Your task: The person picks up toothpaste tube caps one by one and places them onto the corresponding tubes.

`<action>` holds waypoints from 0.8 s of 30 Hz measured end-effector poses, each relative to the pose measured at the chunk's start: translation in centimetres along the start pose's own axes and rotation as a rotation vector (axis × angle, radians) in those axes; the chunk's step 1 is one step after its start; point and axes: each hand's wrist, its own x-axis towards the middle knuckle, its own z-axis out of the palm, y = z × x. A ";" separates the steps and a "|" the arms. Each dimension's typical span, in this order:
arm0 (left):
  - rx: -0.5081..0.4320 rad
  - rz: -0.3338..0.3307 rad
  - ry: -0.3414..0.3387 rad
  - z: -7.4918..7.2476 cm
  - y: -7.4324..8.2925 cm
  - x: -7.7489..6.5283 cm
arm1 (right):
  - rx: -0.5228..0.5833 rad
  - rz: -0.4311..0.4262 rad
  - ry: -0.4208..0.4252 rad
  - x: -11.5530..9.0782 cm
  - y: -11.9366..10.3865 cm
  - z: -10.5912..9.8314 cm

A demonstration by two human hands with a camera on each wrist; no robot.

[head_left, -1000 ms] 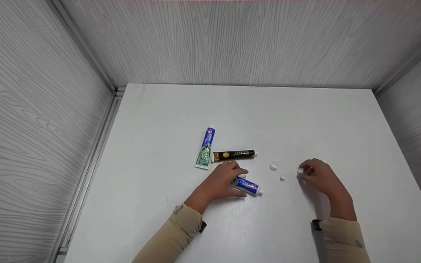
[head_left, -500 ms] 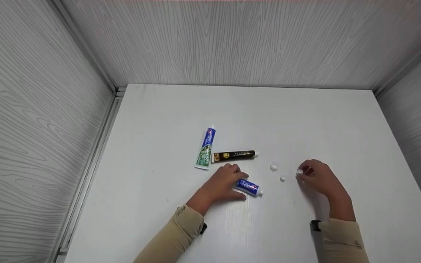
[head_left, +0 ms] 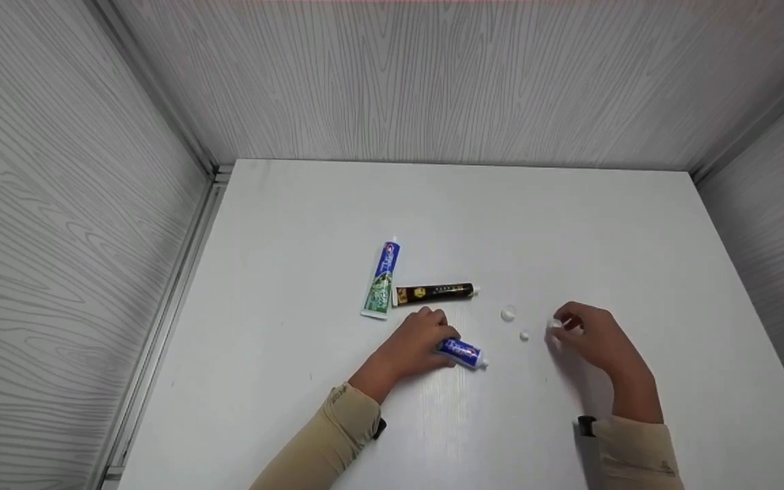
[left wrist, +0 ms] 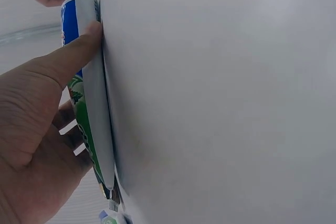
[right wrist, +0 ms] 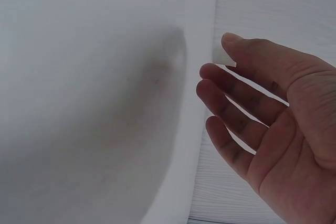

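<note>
In the head view my left hand [head_left: 419,345] grips a blue-and-green toothpaste tube [head_left: 461,352] by its middle. The tube's uncapped white nozzle points right, and the hand covers its rear part. In the left wrist view the thumb lies along the tube's pale side [left wrist: 94,98], with the fingers behind it. To the right, my right hand [head_left: 593,340] pinches a small white cap [head_left: 554,324] between thumb and forefinger, a little above the table. The right wrist view shows part of that cap [right wrist: 223,56] between the fingertips.
A second blue-and-green toothpaste tube [head_left: 381,280] and a black toothpaste tube [head_left: 436,293] lie uncapped beyond my left hand. Between the hands a larger white cap [head_left: 508,313] and a smaller white cap [head_left: 524,335] rest on the white table [head_left: 297,224]. Grey wood-grain walls stand around it.
My left thumb has come in against the tube, which earlier lay between spread thumb and fingers. The right hand, still pinching the cap, has shifted slightly left.
</note>
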 end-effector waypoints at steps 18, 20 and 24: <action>-0.039 0.051 0.022 0.2 -0.3 -0.3 | 0.015 -0.056 -0.003 -0.3 -2.1 0.5; -0.060 0.045 0.020 0.0 -0.3 -0.4 | 0.020 -0.062 0.002 -0.4 -2.2 0.6; -0.078 0.044 0.026 -0.3 -0.2 -0.5 | 0.040 -0.070 0.009 -0.6 -2.5 0.7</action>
